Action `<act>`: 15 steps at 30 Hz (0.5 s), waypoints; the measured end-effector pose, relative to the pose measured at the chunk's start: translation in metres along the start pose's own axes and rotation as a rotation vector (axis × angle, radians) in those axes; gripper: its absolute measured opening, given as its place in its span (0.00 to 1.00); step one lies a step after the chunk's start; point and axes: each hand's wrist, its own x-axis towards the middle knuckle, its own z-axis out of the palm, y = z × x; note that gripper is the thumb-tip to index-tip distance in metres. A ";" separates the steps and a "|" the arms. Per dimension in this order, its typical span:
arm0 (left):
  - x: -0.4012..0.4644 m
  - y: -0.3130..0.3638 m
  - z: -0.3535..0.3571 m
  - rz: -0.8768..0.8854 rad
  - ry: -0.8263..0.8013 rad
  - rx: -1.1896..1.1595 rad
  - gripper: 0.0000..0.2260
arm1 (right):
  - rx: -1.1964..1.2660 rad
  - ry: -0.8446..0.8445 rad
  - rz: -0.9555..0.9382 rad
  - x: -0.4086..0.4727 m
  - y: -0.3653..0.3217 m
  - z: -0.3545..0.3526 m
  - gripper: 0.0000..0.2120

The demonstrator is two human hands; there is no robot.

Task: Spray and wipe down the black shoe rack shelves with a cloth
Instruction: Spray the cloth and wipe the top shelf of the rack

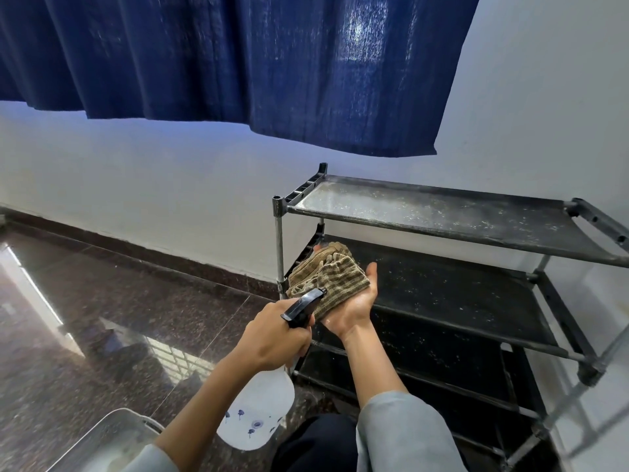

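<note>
The black shoe rack (442,216) stands against the white wall on the right, its fabric shelves speckled with pale dust. My left hand (272,338) grips a white spray bottle (258,417) by its black trigger head (303,304), the nozzle pointing at the cloth. My right hand (354,304) lies palm up in front of the second shelf (459,294), holding a striped brown cloth (326,277) bunched on its fingers.
A dark blue curtain (238,63) hangs above. The polished dark stone floor (102,318) spreads to the left. A grey plastic tub (112,444) sits at the bottom left. Lower rack shelves (442,362) run down to the right.
</note>
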 end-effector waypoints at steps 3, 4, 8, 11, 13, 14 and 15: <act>0.000 0.006 0.002 0.010 0.011 0.063 0.10 | -0.017 0.003 0.009 -0.001 0.001 0.001 0.46; -0.001 0.008 0.002 0.008 0.020 0.071 0.09 | -0.019 -0.001 0.010 -0.001 0.001 0.001 0.46; 0.001 0.004 -0.001 0.015 0.046 0.026 0.09 | -0.009 0.001 0.002 0.000 0.001 -0.001 0.46; 0.000 -0.003 0.000 0.015 0.061 -0.028 0.09 | -0.008 -0.003 -0.002 0.003 0.001 -0.004 0.46; -0.003 -0.008 0.001 0.018 0.083 -0.007 0.08 | -0.010 -0.013 -0.005 0.005 0.002 -0.006 0.46; -0.004 -0.010 0.001 0.019 0.092 0.008 0.08 | 0.000 -0.021 -0.002 0.005 0.002 -0.006 0.46; -0.006 -0.013 0.000 0.017 0.100 0.013 0.07 | 0.015 -0.028 0.004 0.005 0.002 -0.007 0.46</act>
